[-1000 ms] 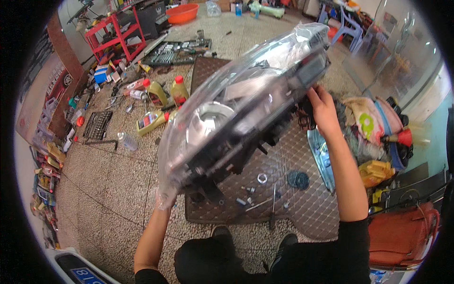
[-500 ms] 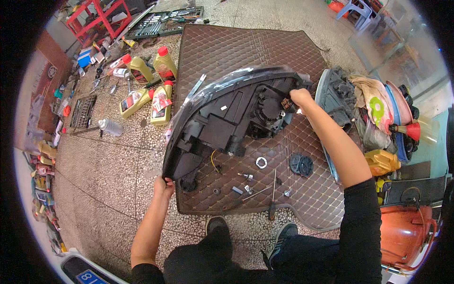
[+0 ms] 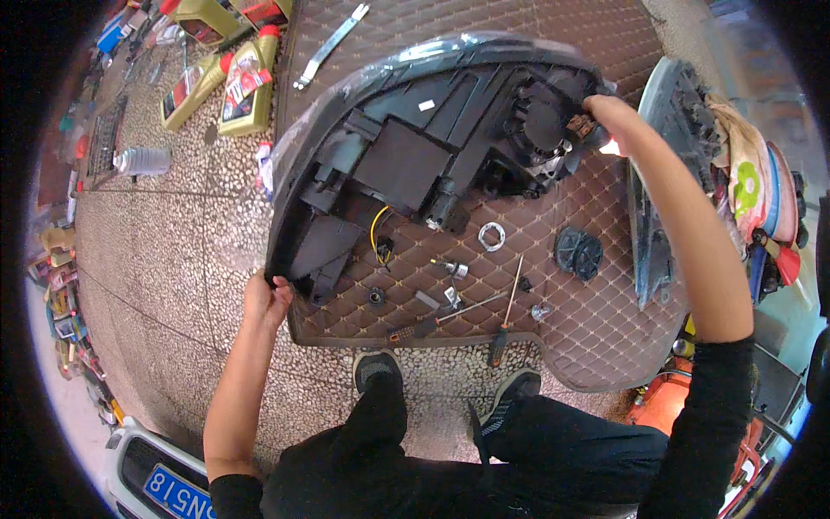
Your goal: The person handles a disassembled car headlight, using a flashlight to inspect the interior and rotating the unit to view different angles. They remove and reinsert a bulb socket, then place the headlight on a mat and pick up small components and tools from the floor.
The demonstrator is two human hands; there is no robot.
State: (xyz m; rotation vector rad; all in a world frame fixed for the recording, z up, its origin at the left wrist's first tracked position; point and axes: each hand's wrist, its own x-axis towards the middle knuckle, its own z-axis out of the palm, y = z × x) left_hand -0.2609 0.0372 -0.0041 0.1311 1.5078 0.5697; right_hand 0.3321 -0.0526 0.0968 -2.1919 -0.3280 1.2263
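A large black headlight housing point(image 3: 399, 165) with plastic wrap around its lens edge lies back side up over a brown quilted mat point(image 3: 588, 346). My left hand point(image 3: 264, 303) grips its lower left corner, and my right hand point(image 3: 611, 119) grips its upper right end, by a small connector. Just below the housing on the mat are a yellow wire loop point(image 3: 375, 232), a white ring point(image 3: 492, 237), a bulb point(image 3: 450, 267), a black round cap point(image 3: 577, 253) and two screwdrivers point(image 3: 498, 342) point(image 3: 406, 332). A second headlight point(image 3: 648, 259) lies beside my right forearm.
Oil bottles point(image 3: 242, 99), a spray can point(image 3: 141, 161) and scattered tools are on the speckled floor at left. A flat metal bar point(image 3: 331, 45) lies above the housing. Cloths point(image 3: 743, 173) are piled at right, near a red container point(image 3: 657, 398). A white car front point(image 3: 138, 441) is at lower left.
The housing has gone from upright, lens in view, to lying back side up, lower toward the mat, still between both hands. The view has tilted further down.
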